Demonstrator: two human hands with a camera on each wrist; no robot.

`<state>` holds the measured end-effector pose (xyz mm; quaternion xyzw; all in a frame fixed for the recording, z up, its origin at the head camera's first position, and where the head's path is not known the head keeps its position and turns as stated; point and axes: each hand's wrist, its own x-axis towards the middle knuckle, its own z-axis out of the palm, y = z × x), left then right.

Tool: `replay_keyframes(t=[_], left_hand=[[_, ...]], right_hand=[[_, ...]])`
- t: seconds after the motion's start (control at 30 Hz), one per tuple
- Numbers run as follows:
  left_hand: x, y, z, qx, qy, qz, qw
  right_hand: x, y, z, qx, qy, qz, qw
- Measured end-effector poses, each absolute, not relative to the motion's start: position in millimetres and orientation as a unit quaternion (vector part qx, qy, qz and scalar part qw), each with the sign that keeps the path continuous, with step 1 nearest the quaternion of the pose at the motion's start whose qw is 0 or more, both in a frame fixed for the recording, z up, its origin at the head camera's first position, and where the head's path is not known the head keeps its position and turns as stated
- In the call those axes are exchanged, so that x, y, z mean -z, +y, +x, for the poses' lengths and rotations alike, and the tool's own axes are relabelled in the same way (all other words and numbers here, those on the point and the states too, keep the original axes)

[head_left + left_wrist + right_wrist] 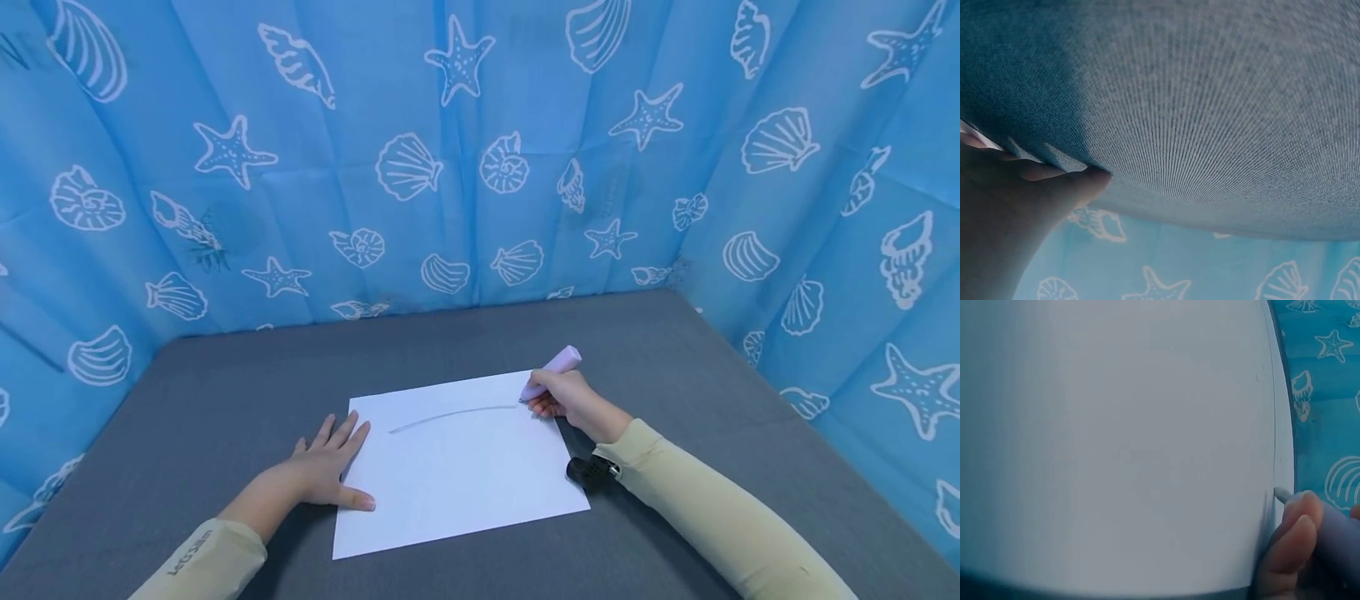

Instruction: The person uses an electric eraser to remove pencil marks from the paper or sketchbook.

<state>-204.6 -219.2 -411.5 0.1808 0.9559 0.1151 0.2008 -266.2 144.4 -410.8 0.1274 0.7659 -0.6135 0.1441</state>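
A white sheet of paper lies on the grey table, with a long curved grey line drawn across its upper part. My right hand grips a pale purple pen, its tip resting on the paper at the right end of the line. In the right wrist view the pen's tip touches the paper, with my fingers curled round the barrel. My left hand lies flat with straight fingers, pressing the sheet's left edge. In the left wrist view my left hand rests on the table cloth.
Blue curtain walls printed with white shells and starfish close in the table at the back and on both sides. A small black device sits on my right wrist near the paper's lower right corner.
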Motion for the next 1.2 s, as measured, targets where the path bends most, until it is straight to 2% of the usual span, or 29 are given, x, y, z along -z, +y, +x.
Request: replay_keyframes(t=[1.2], left_hand=[[412.9, -221.9, -206.6, -0.128, 0.951, 0.188, 0.211]], right_hand=[[410.7, 140.7, -265.9, 0.620, 0.761, 0.125, 0.141]])
